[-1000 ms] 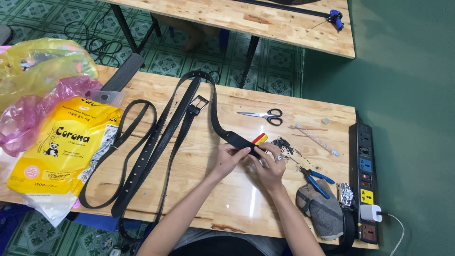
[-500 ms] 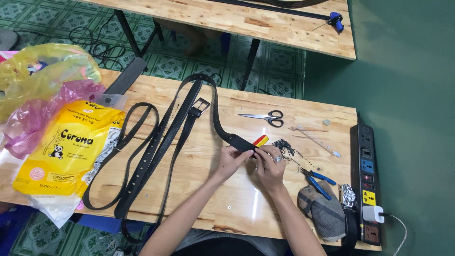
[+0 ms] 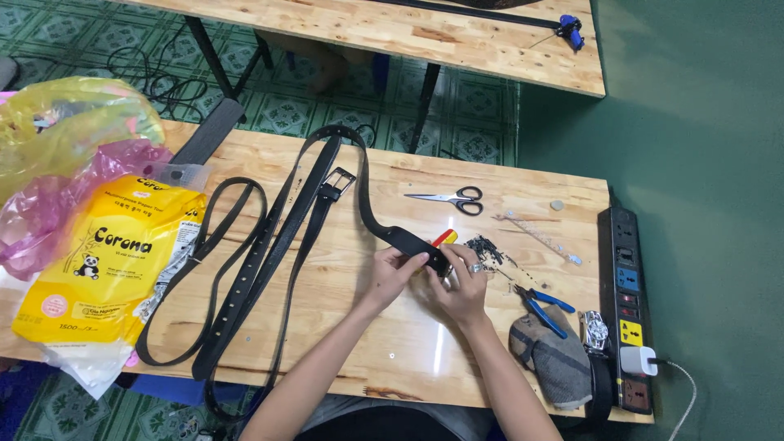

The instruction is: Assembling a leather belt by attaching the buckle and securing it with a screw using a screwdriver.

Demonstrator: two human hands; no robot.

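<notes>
Both hands close together on the black belt (image 3: 408, 241): left hand (image 3: 392, 273) pins its end flat; right hand (image 3: 464, 282) grips beside, steadying it.

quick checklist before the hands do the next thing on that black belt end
1. Belt end gripped: ok. The left hand and right hand both pinch the end of the black belt.
2. Rest of belt free to move: ok, it loops loosely over the wooden table.
3. Pliers within reach: ok, the blue-handled pliers lie just right of the right hand.
4. Scissors out of the way: ok, the scissors lie beyond the hands, untouched.
5. Small dark parts contained: not ok, scattered loose beside the right hand.
6. What sits between the fingers: cannot tell, hidden.
</notes>
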